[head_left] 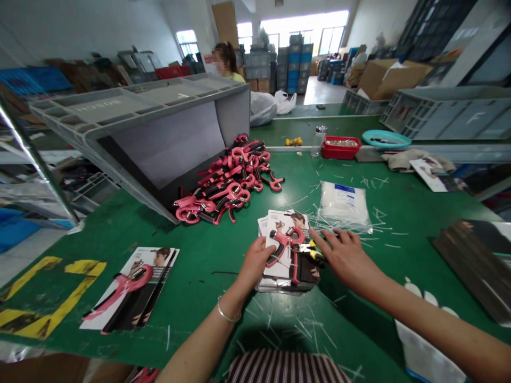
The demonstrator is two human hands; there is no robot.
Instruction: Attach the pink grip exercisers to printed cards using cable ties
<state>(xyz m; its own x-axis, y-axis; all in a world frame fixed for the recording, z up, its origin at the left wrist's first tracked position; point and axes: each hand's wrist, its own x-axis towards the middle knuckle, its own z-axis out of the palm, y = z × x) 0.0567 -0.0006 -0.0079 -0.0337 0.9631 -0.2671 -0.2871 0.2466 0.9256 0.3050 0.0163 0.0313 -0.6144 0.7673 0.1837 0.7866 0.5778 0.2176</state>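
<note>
My left hand (255,261) grips the left edge of a printed backing card (284,250) that lies on top of a small stack of cards on the green table. A pink and black hand gripper (288,246) rests on that card. My right hand (346,256) reaches in from the right, its fingers curled around small yellow-handled cutters (312,250) at the card's right edge. Just beyond my right hand lies a clear bag of white ties (344,206).
A pile of pink hand grippers (229,183) spills from a tipped grey crate (159,122). A finished carded gripper (131,290) lies at the near left. A red tray (340,147), a jar (318,140) and a teal dish (386,139) stand further back. Another person (225,59) sits far behind.
</note>
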